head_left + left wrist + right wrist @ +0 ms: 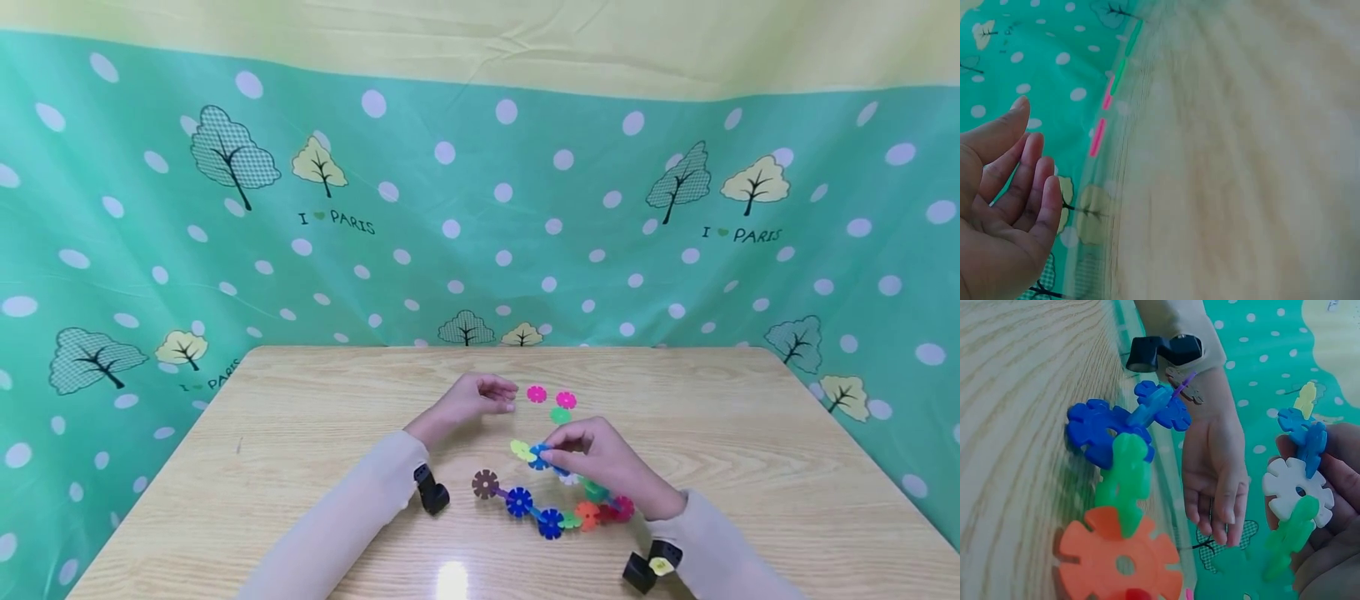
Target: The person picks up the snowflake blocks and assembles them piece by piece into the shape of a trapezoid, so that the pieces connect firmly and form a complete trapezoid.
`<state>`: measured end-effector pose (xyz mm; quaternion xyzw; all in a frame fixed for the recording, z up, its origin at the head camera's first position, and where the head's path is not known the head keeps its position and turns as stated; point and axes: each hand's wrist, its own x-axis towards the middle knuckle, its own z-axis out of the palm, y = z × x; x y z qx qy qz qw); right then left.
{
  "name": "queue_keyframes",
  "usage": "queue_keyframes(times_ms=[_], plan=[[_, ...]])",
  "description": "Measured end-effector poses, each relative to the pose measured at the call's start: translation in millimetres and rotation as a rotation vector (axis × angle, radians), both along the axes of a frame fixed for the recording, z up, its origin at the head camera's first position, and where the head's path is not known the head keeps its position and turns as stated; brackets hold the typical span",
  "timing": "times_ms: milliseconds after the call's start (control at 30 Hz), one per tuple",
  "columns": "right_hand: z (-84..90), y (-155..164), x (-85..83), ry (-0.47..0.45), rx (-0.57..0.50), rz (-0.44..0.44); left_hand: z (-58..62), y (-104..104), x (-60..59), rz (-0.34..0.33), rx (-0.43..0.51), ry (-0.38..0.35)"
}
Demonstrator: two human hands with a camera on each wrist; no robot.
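A chain of interlocking plastic flower discs in many colours curves across the wooden table. My right hand pinches it near one end, at a blue disc. Beyond those fingers a yellow-green disc sticks out, and a white disc follows on the other side. The chain runs on through an orange disc and dark blue discs to a brown disc at the other end. My left hand holds nothing; its fingers are relaxed, left of the loose pink discs.
Two loose pink discs and a green disc lie on the table behind the chain. A green dotted cloth hangs around the table's back and sides. Each wrist wears a black camera.
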<state>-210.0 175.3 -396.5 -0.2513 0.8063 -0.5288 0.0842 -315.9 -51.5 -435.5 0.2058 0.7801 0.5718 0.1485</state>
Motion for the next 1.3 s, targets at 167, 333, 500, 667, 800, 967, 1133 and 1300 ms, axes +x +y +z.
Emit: queue_keyframes(times_ms=[167, 333, 500, 667, 800, 967, 1133, 1300], plan=[[-2.3, 1, 0.2, -0.002, -0.022, 0.017, -3.3, 10, -13.7, -0.004, -0.032, -0.028], [-4.1, 1, 0.1, 0.003, -0.043, 0.035, -7.5, 19, -24.0, -0.026, -0.04, -0.027], [-3.4, 2, 0.2, 0.004, -0.043, 0.031, -10.7, 25, -30.5, -0.061, -0.07, -0.016], [-1.7, 1, 0.6, -0.015, -0.041, 0.026, -12.7, 27, -36.7, -0.048, -0.089, 0.007], [-1.7, 1, 0.7, -0.021, -0.045, 0.031, -14.4, 29, -39.8, -0.063, -0.109, 0.019], [-2.4, 0, 0.9, -0.006, -0.057, 0.044, -16.7, 33, -40.3, -0.063, -0.138, 0.058], [-3.9, 0, 1.4, -0.003, -0.065, 0.049, -20.1, 39, -41.5, -0.08, -0.198, 0.137], [-3.9, 1, 1.1, -0.001, -0.066, 0.047, -21.3, 44, -41.0, -0.072, -0.237, 0.182]])
